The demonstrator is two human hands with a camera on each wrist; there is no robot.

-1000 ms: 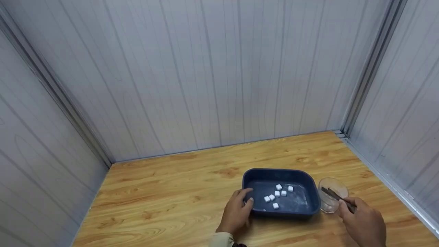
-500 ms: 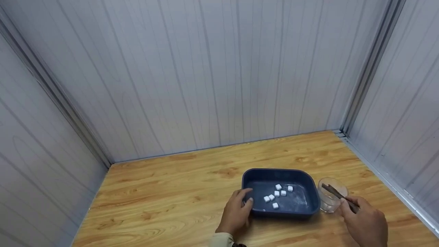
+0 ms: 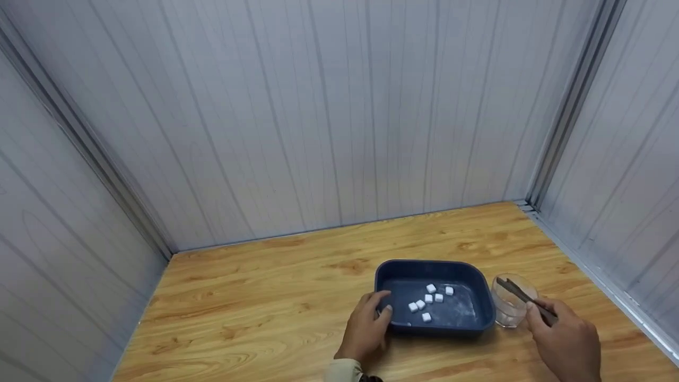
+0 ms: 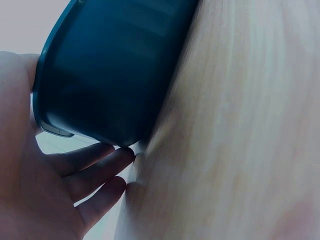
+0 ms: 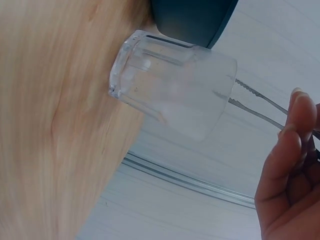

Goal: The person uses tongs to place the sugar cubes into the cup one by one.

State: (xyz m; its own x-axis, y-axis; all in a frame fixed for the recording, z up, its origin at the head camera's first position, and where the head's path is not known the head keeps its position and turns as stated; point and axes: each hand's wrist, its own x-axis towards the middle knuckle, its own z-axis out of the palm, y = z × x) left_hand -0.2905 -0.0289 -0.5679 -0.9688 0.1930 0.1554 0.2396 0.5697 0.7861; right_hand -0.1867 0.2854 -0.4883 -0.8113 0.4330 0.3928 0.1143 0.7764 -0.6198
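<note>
A dark blue rectangular dish (image 3: 461, 314) holds several small white cubes (image 3: 428, 298). At its left end my left hand (image 3: 365, 328) grips the wall, thumb and index finger over the rim; in the left wrist view the other fingers (image 4: 102, 162) lie under its outer corner. My right hand (image 3: 568, 339) pinches dark metal tongs (image 3: 522, 296). Their serrated tips are parted at the mouth of a clear glass (image 3: 509, 317), with nothing seen between them. Through the side of the glass (image 5: 170, 82), the right wrist view shows hazy whitish patches.
The glass stands upright close against the dish's right end. Under everything is a wood-grain table (image 3: 254, 302), bounded by pale panel walls (image 3: 345, 106) at the back and both sides.
The tongs have risen slightly at the glass, and their tips have spread apart. The left hand, the dish and the cubes hold their places.
</note>
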